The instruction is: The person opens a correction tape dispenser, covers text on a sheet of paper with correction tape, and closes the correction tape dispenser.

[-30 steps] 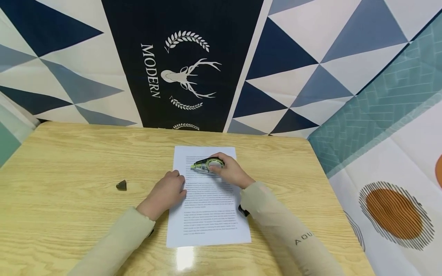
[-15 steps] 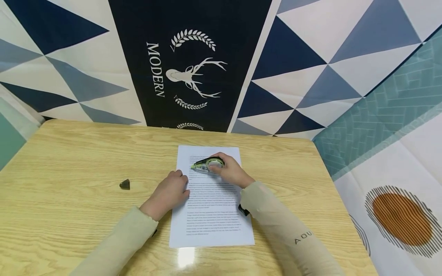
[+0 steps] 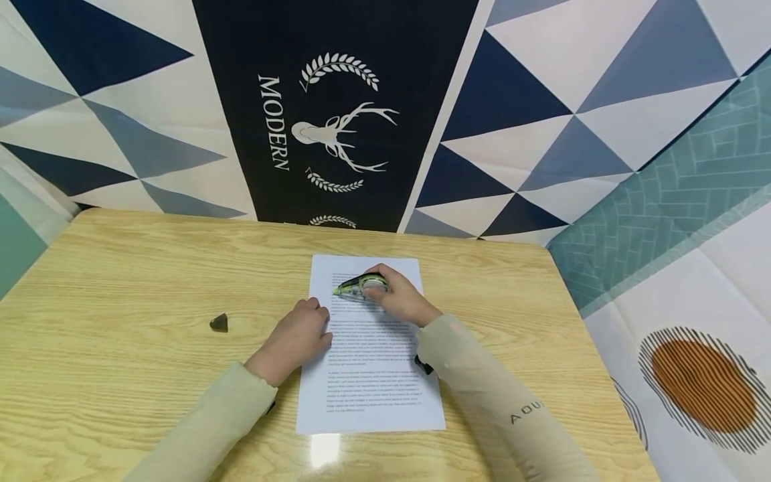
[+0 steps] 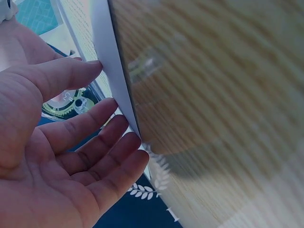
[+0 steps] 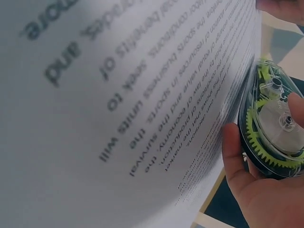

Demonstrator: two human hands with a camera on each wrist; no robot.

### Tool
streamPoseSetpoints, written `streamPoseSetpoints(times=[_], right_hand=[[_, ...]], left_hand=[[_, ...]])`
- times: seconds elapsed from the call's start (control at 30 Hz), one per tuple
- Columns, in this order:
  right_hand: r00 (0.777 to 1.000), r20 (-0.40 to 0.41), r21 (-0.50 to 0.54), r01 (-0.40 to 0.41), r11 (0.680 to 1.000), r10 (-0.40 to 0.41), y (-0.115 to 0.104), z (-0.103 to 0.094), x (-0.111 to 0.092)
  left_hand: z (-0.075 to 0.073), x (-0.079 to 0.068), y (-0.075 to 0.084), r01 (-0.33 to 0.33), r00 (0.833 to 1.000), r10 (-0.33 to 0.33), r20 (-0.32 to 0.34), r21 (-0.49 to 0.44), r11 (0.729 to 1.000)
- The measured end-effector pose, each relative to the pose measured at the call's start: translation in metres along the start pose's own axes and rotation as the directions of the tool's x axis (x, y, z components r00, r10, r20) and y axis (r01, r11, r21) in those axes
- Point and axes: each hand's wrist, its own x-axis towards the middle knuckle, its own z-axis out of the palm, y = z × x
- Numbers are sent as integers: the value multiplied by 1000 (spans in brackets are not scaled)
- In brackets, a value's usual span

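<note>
A correction tape dispenser point(image 3: 360, 288), clear with green and dark parts, is held by my right hand point(image 3: 405, 298). Its tip points left, at the left end of the upper printed lines on a white sheet of paper point(image 3: 373, 418). The right wrist view shows the green toothed wheel point(image 5: 260, 145) inside the casing, between thumb and fingers. My left hand point(image 3: 294, 338) rests at the sheet's left edge. In the left wrist view its loosely bent fingertips point(image 4: 118, 124) and thumb touch along the paper's edge, without visibly pinching it.
A small dark cap-like piece point(image 3: 219, 323) lies on the wood-grain table point(image 3: 132, 375), left of the sheet. Behind the table hangs a patterned cloth point(image 3: 337, 120) with a deer head. Another printed cloth point(image 3: 699, 375) lines the right side.
The correction tape's tip has shifted slightly left across the print, towards the start of the lines. My left hand stays at the paper's edge. The head view has shifted a little.
</note>
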Motion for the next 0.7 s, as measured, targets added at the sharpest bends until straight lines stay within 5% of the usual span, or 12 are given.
streamPoseSetpoints(times=[0.23, 0.7], right_hand=[[1000, 9, 0, -5, 1000, 5, -1, 0, 0], [999, 15, -90, 30, 995, -28, -5, -1, 4]], left_hand=[[0, -2, 1, -20, 999, 20, -33, -1, 1000], [1, 1, -2, 8, 1000, -7, 7, -7, 1000]])
